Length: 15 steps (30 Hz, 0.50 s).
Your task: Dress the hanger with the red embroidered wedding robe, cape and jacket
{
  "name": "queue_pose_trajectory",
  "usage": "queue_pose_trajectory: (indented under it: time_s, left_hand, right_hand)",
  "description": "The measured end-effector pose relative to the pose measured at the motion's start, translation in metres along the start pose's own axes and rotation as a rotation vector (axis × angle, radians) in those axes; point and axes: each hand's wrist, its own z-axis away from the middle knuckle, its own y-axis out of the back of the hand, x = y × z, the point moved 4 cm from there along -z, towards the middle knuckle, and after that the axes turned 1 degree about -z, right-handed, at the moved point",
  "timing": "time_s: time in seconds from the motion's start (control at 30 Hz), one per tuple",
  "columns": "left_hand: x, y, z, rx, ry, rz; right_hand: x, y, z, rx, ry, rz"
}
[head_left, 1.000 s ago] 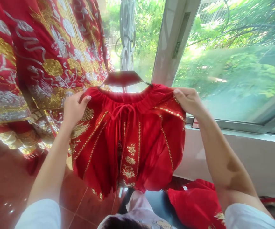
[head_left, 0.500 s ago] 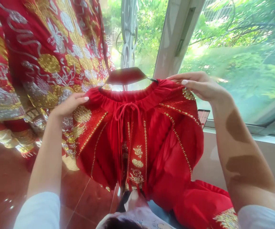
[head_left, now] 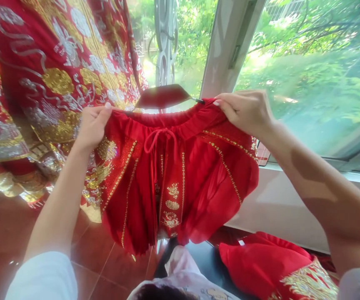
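A red pleated skirt point(head_left: 195, 175) with gold beading hangs in front of me, its gathered waistband tied at the middle with a red drawstring bow point(head_left: 160, 139). My left hand point(head_left: 94, 127) pinches the waistband's left end, thumb on top. At the opposite end, my right hand point(head_left: 245, 109) grips the waistband with curled fingers. Between my hands, a dark red hanger point(head_left: 164, 96) rises above the waistband, with a dark clip near the right end. The fabric under my fingers is partly hidden.
A red garment embroidered in gold and silver point(head_left: 83, 71) hangs at left. More folded red cloth with gold embroidery point(head_left: 261, 262) lies at lower right by a dark seat point(head_left: 198, 256). A phone-like object point(head_left: 263, 155) stands on the sill below the window point(head_left: 298, 91).
Both hands have shifted from resting at the waistband's sides to gripping its ends. The waistband is pulled straighter and the skirt lifted slightly, coming clear of the red cloth at lower right.
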Motion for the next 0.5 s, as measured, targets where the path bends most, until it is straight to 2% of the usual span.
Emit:
queue_pose_trajectory:
  time_s: [0.1,0.17,0.2,0.3,0.37,0.43,0.5]
  left_hand:
    - [0.012,0.006,-0.012,0.236,-0.168,0.232]
    - [0.023,0.008,-0.015,0.346,-0.262,0.257]
    - [0.028,0.006,-0.014,0.33,-0.271,0.184]
    - [0.034,-0.011,0.003,0.111,-0.188,-0.259]
    - [0.031,-0.019,0.019,0.013,-0.151,-0.544]
    - [0.027,-0.021,0.03,0.01,-0.167,-0.717]
    - [0.024,-0.016,0.029,0.056,-0.219,-0.746]
  right_hand:
    - [-0.01,0.001,0.0,-0.061,0.041,0.207]
    - [-0.014,0.003,0.001,-0.073,0.064,0.253]
    - [-0.015,0.004,0.002,-0.07,0.073,0.241]
    - [-0.014,0.006,0.007,-0.064,0.044,0.062]
    - [-0.012,0.005,0.013,-0.103,0.002,-0.1]
    - [-0.012,0.002,0.018,-0.133,-0.021,-0.2]
    - [-0.012,0.001,0.021,-0.139,-0.035,-0.245]
